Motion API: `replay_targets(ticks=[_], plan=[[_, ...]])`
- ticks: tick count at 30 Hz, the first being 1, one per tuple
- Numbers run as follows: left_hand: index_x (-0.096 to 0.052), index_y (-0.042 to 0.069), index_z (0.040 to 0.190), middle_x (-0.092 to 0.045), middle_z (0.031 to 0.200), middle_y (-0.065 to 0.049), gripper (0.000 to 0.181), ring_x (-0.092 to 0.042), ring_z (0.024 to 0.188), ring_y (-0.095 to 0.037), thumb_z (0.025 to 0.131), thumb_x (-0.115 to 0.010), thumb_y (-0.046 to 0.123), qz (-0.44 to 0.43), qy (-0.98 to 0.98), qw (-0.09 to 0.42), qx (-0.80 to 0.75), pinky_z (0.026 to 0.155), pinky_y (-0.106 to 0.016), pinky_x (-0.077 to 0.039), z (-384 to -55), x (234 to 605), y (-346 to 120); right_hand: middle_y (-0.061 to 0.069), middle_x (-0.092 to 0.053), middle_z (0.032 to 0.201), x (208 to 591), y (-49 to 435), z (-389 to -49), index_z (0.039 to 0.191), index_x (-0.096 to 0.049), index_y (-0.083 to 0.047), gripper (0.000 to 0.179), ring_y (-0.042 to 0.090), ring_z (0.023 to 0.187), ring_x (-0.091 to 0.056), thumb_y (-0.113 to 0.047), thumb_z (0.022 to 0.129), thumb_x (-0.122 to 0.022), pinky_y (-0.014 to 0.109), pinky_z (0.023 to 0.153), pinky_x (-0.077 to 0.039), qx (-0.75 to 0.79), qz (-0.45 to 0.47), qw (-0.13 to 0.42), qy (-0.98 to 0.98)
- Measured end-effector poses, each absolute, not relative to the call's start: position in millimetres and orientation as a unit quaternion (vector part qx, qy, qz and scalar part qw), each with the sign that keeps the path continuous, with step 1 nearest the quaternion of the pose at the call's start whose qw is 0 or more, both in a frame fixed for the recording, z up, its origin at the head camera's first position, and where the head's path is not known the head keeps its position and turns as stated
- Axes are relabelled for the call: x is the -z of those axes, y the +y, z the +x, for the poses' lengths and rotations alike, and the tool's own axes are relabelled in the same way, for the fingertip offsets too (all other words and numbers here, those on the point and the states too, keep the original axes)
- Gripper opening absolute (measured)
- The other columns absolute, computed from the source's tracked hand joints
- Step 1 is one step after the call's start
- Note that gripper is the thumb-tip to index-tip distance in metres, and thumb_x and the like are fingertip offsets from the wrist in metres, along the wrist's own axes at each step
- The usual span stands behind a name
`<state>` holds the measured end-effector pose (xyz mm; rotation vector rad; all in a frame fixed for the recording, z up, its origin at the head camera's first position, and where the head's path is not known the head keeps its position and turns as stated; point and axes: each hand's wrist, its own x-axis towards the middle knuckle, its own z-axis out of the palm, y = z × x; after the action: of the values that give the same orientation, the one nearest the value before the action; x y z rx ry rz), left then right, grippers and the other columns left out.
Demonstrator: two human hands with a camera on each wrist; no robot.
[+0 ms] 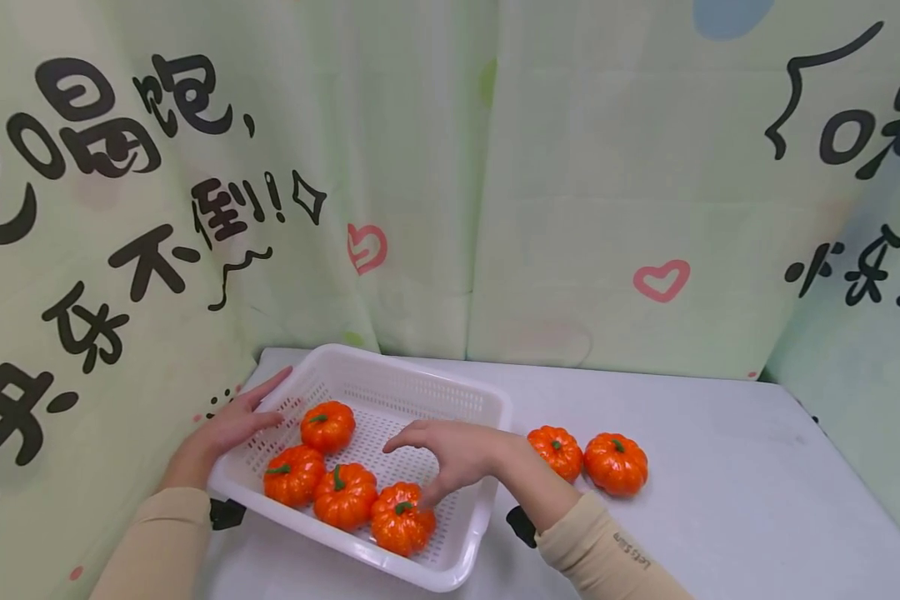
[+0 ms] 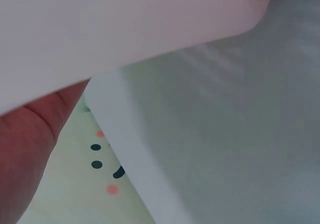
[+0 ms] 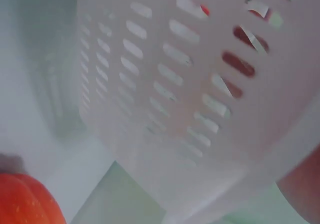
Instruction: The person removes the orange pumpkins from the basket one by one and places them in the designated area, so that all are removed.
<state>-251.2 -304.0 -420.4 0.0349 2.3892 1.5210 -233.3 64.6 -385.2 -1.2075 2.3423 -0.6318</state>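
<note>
A white perforated plastic basket point(image 1: 420, 392) stands tilted across the table's left part, with several small orange toy pumpkins point(image 1: 328, 427) inside. My left hand point(image 1: 228, 429) holds its left rim, the thumb inside and the other fingers along the outer side. Over the basket's right half is my right hand point(image 1: 457, 454), palm down, fingers spread and slightly bent, holding nothing. Its thumb overlaps the rightmost pumpkin point(image 1: 402, 525) in the basket; whether they touch I cannot tell. The right wrist view shows the basket's slotted wall point(image 3: 150, 84) close up.
Two more orange pumpkins, a left one point(image 1: 557, 450) and a right one point(image 1: 617, 465), sit side by side on the white table point(image 1: 735, 483), right of the basket. A pale green printed curtain point(image 1: 570, 208) encloses the back and sides.
</note>
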Motion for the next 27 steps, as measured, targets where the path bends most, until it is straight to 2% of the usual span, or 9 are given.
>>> replay_targets(ticks=[8,15,19,27], plan=[[-0.016,0.034,0.163,-0.029,0.157,-0.027,0.076,-0.065,0.103,-0.029,0.101,-0.056,0.018,0.013,0.834,0.151,-0.531,0.079,-0.043,-0.06,-252.4,421.1,-305.4,-0.007,-0.056,0.14,393.3,54.4,-226.6,0.14,-0.059,-0.02,0.068,0.015,0.128,-0.05,-0.025,0.079,-0.086,0.031,0.108,-0.041,0.212,-0.437,0.247,0.839],[-0.018,0.032,0.163,-0.024,0.159,-0.027,0.076,-0.064,0.103,-0.029,0.1,-0.057,0.016,0.016,0.846,0.145,-0.512,0.078,-0.042,-0.06,-256.4,422.3,-303.1,-0.013,-0.055,0.136,399.0,50.6,-220.8,0.137,-0.061,-0.029,0.068,0.01,0.123,-0.05,-0.026,0.075,-0.089,0.035,0.107,-0.043,0.197,-0.419,0.277,0.842],[-0.018,0.032,0.163,-0.024,0.16,-0.027,0.076,-0.063,0.104,-0.029,0.099,-0.057,0.016,0.018,0.852,0.141,-0.504,0.078,-0.041,-0.06,-258.4,421.6,-301.9,-0.016,-0.055,0.133,403.7,49.5,-219.3,0.135,-0.062,-0.032,0.067,0.008,0.119,-0.05,-0.025,0.074,-0.09,0.036,0.105,-0.044,0.185,-0.416,0.277,0.846],[-0.019,0.031,0.163,-0.027,0.158,-0.027,0.076,-0.064,0.101,-0.029,0.099,-0.058,0.015,0.018,0.851,0.138,-0.506,0.077,-0.041,-0.06,-257.1,420.2,-304.3,-0.015,-0.056,0.129,407.2,44.6,-217.4,0.135,-0.061,-0.029,0.068,0.006,0.115,-0.052,-0.02,0.074,-0.089,0.032,0.104,-0.044,0.174,-0.441,0.268,0.839]])
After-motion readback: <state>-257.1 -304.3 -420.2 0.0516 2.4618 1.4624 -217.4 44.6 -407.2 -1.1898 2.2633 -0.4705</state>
